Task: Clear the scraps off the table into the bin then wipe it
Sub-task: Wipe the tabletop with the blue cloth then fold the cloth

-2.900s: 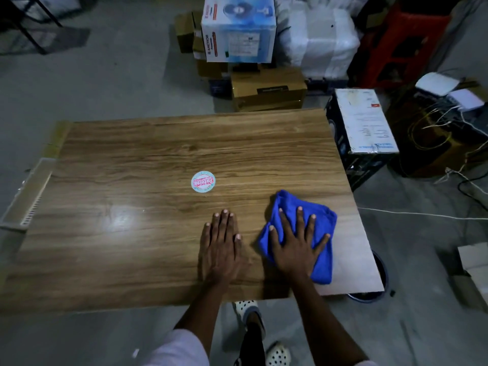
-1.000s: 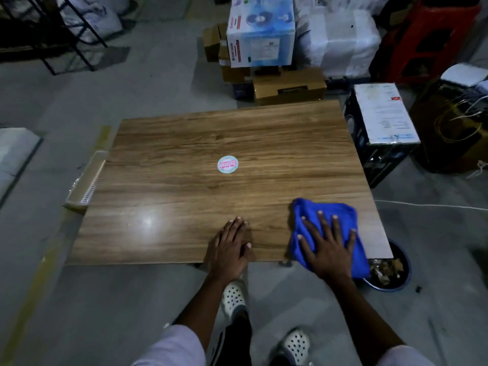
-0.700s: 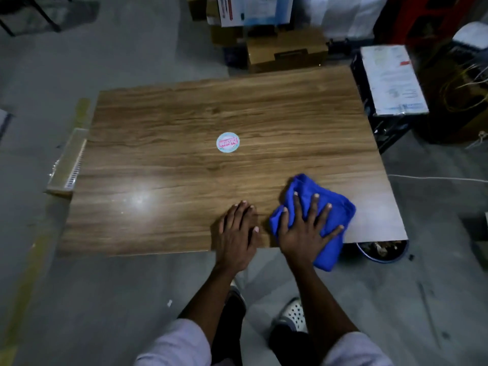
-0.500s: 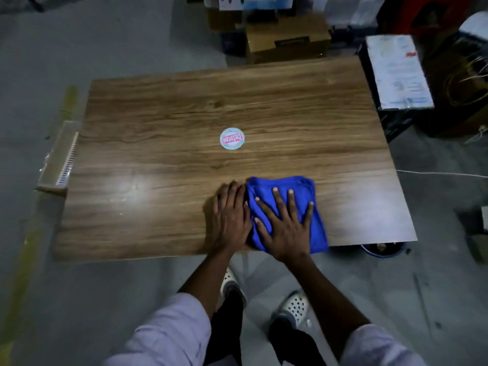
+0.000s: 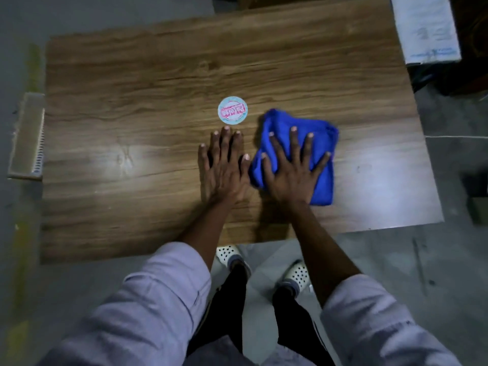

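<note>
Cloth is the thing to read here: the blue cloth [image 5: 280,121] lies bunched and loosely folded on the wooden tabletop [image 5: 118,133], at about four o'clock from the round sticker [image 5: 232,111] near the tabletop's middle. The right hand [image 5: 290,178] lies flat on top of it, fingers [image 5: 293,146] straight and spread, pressing rather than clutching; nothing is curled round the fabric. The left hand [image 5: 224,173] rests palm down on the bare wood just at nine o'clock of the cloth. Its fingers [image 5: 225,143] are straight and close together, holding nothing, with the sticker just beyond their tips at twelve o'clock.

No scraps show on the wood, and the bin is out of view, so I judge the clearing done and the wiping in hand.

The cloth looks soft, light and limp, and it will crumple and slide with any push. A flat palm over its centre should carry it best across the smooth, glossy surface. Pressed near one edge only, it would likely roll up or trail a loose corner. To lift it, a pinch at any fold would do, and it needs no care against breakage. The sticker lies flat and may catch the cloth's edge if swept across.
</note>
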